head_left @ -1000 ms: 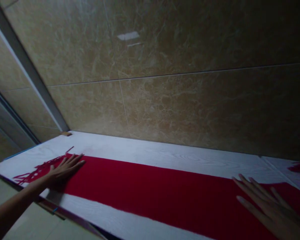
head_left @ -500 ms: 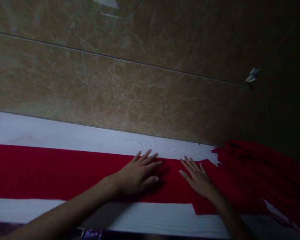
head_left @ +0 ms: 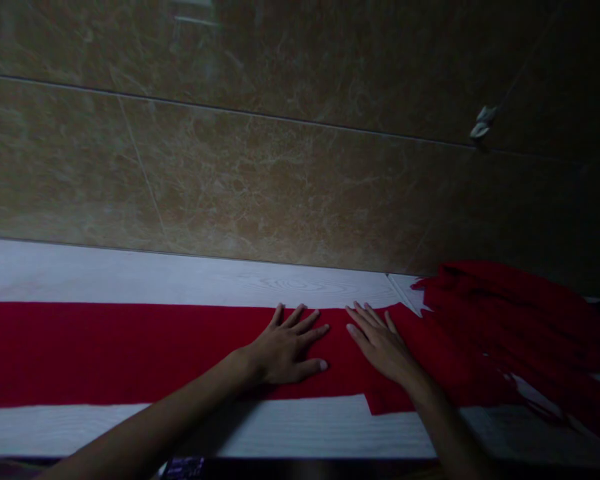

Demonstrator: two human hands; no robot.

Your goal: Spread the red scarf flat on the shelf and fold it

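A long strip of red cloth [head_left: 130, 353] lies flat along the white surface, running out of view at the left. Palm down on it rests my left hand [head_left: 290, 347], its fingers spread and their tips near the strip's far edge. A short way to the right, my right hand [head_left: 380, 343] also lies flat on the red cloth, fingers stretched out. Beside the right hand the strip widens, with a stepped corner at its near edge. Neither hand grips anything.
A loose heap of red cloth [head_left: 510, 313] lies at the right. Behind the white table [head_left: 300, 427] rises a brown marbled tile wall [head_left: 260, 187], carrying a small pale fitting [head_left: 483, 123]. The right side is dark. A purple patterned thing [head_left: 183, 468] shows below the near edge.
The camera view has shifted a little. My left hand has moved slightly right over the cloth and now lies flatter, fingers more spread. The two hands are closer together.
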